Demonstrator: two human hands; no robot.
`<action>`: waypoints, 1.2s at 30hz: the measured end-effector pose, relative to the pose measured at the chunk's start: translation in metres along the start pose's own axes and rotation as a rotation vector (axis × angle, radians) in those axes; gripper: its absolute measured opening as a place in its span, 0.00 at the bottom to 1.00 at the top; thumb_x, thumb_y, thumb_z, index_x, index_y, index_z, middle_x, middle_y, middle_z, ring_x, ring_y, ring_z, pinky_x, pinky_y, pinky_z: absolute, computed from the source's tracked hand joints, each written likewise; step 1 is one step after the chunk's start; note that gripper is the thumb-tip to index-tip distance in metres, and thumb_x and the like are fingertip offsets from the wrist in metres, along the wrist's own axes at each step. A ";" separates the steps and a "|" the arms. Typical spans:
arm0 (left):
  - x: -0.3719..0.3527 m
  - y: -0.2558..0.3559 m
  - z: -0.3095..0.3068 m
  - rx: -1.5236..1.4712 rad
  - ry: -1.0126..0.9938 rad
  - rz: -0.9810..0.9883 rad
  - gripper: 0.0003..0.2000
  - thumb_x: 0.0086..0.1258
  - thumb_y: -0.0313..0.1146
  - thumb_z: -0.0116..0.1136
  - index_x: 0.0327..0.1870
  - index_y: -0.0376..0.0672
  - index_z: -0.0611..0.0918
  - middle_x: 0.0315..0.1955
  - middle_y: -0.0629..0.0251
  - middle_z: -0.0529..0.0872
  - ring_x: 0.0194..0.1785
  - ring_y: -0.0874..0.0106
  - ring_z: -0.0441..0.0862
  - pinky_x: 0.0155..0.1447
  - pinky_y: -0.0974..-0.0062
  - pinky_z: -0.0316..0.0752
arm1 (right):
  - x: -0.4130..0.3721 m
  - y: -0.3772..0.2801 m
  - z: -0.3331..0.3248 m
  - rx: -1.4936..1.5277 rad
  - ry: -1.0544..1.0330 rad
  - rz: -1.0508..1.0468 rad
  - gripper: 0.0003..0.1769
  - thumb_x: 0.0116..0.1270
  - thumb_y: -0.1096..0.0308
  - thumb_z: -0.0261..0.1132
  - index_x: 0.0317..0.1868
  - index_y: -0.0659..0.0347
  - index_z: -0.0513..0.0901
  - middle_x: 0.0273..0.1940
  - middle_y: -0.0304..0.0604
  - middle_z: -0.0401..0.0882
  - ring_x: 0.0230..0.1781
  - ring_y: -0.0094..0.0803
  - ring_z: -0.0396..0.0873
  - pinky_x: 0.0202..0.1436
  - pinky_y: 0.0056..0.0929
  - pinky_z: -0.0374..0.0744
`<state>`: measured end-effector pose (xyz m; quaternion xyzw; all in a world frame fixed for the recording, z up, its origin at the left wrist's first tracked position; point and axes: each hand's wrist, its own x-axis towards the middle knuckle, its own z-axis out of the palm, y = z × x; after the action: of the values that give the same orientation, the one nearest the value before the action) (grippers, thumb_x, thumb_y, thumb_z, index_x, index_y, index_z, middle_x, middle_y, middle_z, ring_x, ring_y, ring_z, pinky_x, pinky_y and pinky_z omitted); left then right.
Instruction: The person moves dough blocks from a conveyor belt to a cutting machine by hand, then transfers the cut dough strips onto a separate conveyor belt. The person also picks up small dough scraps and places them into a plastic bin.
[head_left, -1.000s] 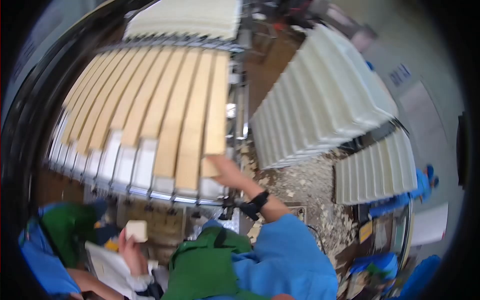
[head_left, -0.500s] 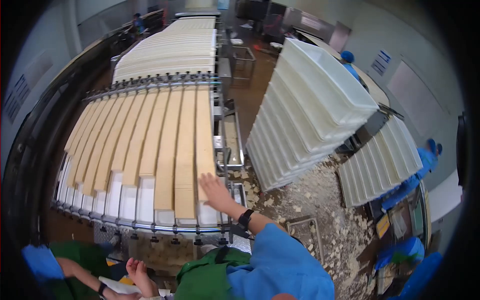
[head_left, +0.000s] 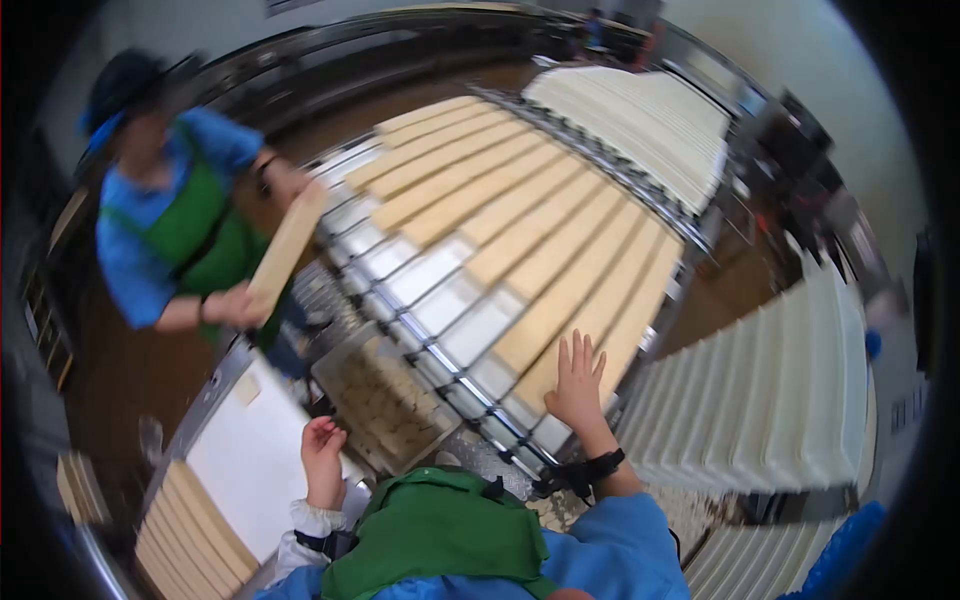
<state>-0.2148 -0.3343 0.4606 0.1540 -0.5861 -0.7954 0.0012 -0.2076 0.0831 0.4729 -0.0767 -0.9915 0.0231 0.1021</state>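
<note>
My right hand (head_left: 580,385) lies with fingers spread at the near end of the rightmost long pale-yellow slabs (head_left: 610,310). These lie side by side on a sloping rack with white channels (head_left: 475,325) and a metal rail across its near edge. My left hand (head_left: 322,450) is raised in front of me, its fingers loosely curled with no object visible in them. It hovers beside a bin (head_left: 375,405) holding pale pieces. To the left, a co-worker (head_left: 190,220) in a green apron grips one pale-yellow slab (head_left: 288,250) in both hands.
A white table (head_left: 245,440) at lower left bears several stacked slabs (head_left: 195,530). Tall stacks of white trays (head_left: 750,390) stand at right. A metal bar with dark knobs (head_left: 600,155) crosses the rack's far side, with more white strips (head_left: 640,115) beyond.
My view has swung left, so the rack appears tilted. The co-worker and the slab they hold are now in view. My right hand stays on the slabs' near end; my left hand appears higher.
</note>
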 end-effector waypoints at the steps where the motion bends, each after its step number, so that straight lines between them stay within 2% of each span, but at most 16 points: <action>1: -0.005 0.002 -0.008 -0.005 0.055 0.000 0.17 0.61 0.15 0.57 0.51 0.41 0.76 0.41 0.69 0.76 0.46 0.77 0.74 0.55 0.78 0.74 | 0.013 -0.021 -0.008 0.058 -0.011 -0.060 0.48 0.46 0.68 0.67 0.71 0.69 0.60 0.74 0.62 0.50 0.77 0.58 0.46 0.73 0.70 0.44; 4: -0.022 0.001 -0.041 0.012 0.218 0.033 0.16 0.60 0.16 0.59 0.50 0.40 0.76 0.40 0.69 0.76 0.45 0.76 0.75 0.53 0.78 0.74 | 0.047 -0.096 0.001 0.223 0.001 -0.313 0.43 0.49 0.67 0.66 0.69 0.68 0.64 0.72 0.62 0.55 0.75 0.59 0.49 0.73 0.67 0.48; 7: -0.037 -0.010 -0.085 0.032 0.433 0.068 0.17 0.58 0.18 0.62 0.49 0.39 0.77 0.39 0.68 0.77 0.44 0.76 0.75 0.51 0.78 0.75 | 0.067 -0.192 0.027 0.426 -0.109 -0.622 0.39 0.52 0.67 0.66 0.67 0.67 0.66 0.70 0.63 0.58 0.73 0.60 0.53 0.74 0.62 0.51; 8: -0.044 -0.012 -0.101 0.067 0.505 0.056 0.17 0.59 0.19 0.61 0.50 0.40 0.76 0.40 0.68 0.77 0.45 0.76 0.76 0.52 0.78 0.74 | 0.070 -0.226 0.040 0.520 -0.117 -0.737 0.35 0.54 0.67 0.66 0.64 0.67 0.70 0.67 0.63 0.63 0.71 0.60 0.58 0.74 0.55 0.57; 10: -0.064 -0.025 -0.135 0.075 0.636 0.052 0.18 0.60 0.20 0.61 0.52 0.40 0.76 0.41 0.67 0.77 0.45 0.75 0.76 0.52 0.78 0.73 | 0.068 -0.301 0.052 0.601 -0.255 -0.927 0.33 0.54 0.68 0.66 0.62 0.68 0.72 0.65 0.63 0.66 0.69 0.59 0.61 0.73 0.52 0.60; 12: -0.084 -0.033 -0.168 0.055 0.813 0.016 0.18 0.58 0.20 0.62 0.50 0.40 0.76 0.38 0.67 0.76 0.42 0.76 0.75 0.48 0.78 0.74 | 0.058 -0.373 0.077 0.654 -0.313 -1.099 0.30 0.55 0.67 0.66 0.59 0.69 0.74 0.63 0.62 0.69 0.67 0.58 0.65 0.71 0.48 0.65; 16: -0.124 -0.040 -0.230 -0.014 1.029 -0.121 0.21 0.57 0.21 0.61 0.53 0.40 0.75 0.34 0.68 0.74 0.36 0.78 0.73 0.39 0.78 0.72 | 0.018 -0.519 0.122 0.686 -0.523 -1.265 0.31 0.57 0.64 0.66 0.60 0.68 0.74 0.63 0.62 0.70 0.67 0.56 0.66 0.72 0.46 0.64; 17: -0.132 -0.038 -0.242 -0.049 1.064 -0.162 0.22 0.57 0.21 0.61 0.54 0.40 0.74 0.33 0.68 0.74 0.36 0.78 0.72 0.38 0.77 0.72 | 0.005 -0.555 0.127 0.697 -0.551 -1.292 0.31 0.58 0.64 0.66 0.61 0.69 0.74 0.63 0.62 0.70 0.67 0.55 0.66 0.72 0.45 0.64; 18: -0.139 -0.053 -0.259 -0.082 1.092 -0.145 0.27 0.54 0.25 0.64 0.59 0.42 0.72 0.32 0.66 0.74 0.32 0.73 0.72 0.36 0.73 0.72 | -0.008 -0.589 0.130 0.705 -0.577 -1.317 0.31 0.58 0.64 0.66 0.61 0.69 0.73 0.63 0.62 0.70 0.67 0.55 0.66 0.72 0.45 0.64; 21: -0.153 -0.098 -0.311 0.282 1.217 -0.275 0.33 0.50 0.30 0.68 0.62 0.43 0.71 0.33 0.62 0.75 0.30 0.67 0.73 0.35 0.68 0.72 | -0.051 -0.683 0.137 0.688 -0.588 -1.382 0.34 0.60 0.63 0.66 0.64 0.71 0.70 0.67 0.62 0.66 0.70 0.53 0.62 0.74 0.43 0.61; 22: -0.157 -0.092 -0.319 0.309 1.189 -0.311 0.38 0.47 0.33 0.71 0.65 0.45 0.70 0.32 0.59 0.76 0.31 0.63 0.74 0.38 0.65 0.73 | -0.065 -0.709 0.139 0.649 -0.571 -1.407 0.35 0.61 0.61 0.66 0.65 0.71 0.68 0.68 0.61 0.64 0.72 0.53 0.60 0.75 0.43 0.59; 24: -0.159 -0.103 -0.333 0.323 1.193 -0.294 0.40 0.47 0.34 0.72 0.67 0.45 0.69 0.31 0.60 0.77 0.32 0.63 0.75 0.39 0.66 0.74 | -0.091 -0.749 0.145 0.576 -0.536 -1.455 0.38 0.62 0.59 0.65 0.68 0.71 0.65 0.71 0.61 0.61 0.75 0.51 0.55 0.77 0.42 0.56; 27: -0.163 -0.111 -0.349 0.240 1.108 -0.292 0.43 0.49 0.35 0.73 0.71 0.47 0.65 0.28 0.62 0.79 0.33 0.68 0.78 0.39 0.71 0.76 | -0.118 -0.784 0.166 0.504 -0.493 -1.370 0.40 0.64 0.56 0.63 0.70 0.70 0.62 0.74 0.59 0.55 0.77 0.50 0.48 0.79 0.42 0.50; 30: -0.162 -0.079 -0.347 0.118 1.015 -0.252 0.42 0.53 0.34 0.71 0.72 0.48 0.63 0.27 0.65 0.80 0.30 0.74 0.78 0.37 0.76 0.76 | -0.131 -0.790 0.176 0.473 -0.353 -1.300 0.37 0.65 0.54 0.62 0.66 0.73 0.66 0.67 0.59 0.64 0.71 0.51 0.58 0.75 0.46 0.55; 34: -0.158 -0.086 -0.358 0.201 0.945 -0.275 0.42 0.55 0.40 0.69 0.72 0.49 0.61 0.34 0.56 0.85 0.37 0.63 0.84 0.44 0.70 0.79 | -0.135 -0.808 0.165 0.381 -0.156 -1.252 0.34 0.58 0.55 0.63 0.58 0.73 0.73 0.55 0.54 0.72 0.59 0.47 0.68 0.65 0.46 0.63; 36: -0.156 -0.084 -0.366 0.341 0.897 -0.292 0.42 0.55 0.44 0.68 0.72 0.50 0.60 0.40 0.50 0.86 0.43 0.57 0.86 0.48 0.66 0.79 | -0.133 -0.820 0.151 0.284 -0.259 -1.178 0.32 0.54 0.55 0.64 0.54 0.72 0.75 0.51 0.52 0.73 0.56 0.45 0.68 0.63 0.44 0.63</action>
<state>0.0392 -0.6210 0.3230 0.5593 -0.6219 -0.5355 0.1164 -0.2306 -0.7515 0.3490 0.5014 -0.8589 0.1038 -0.0144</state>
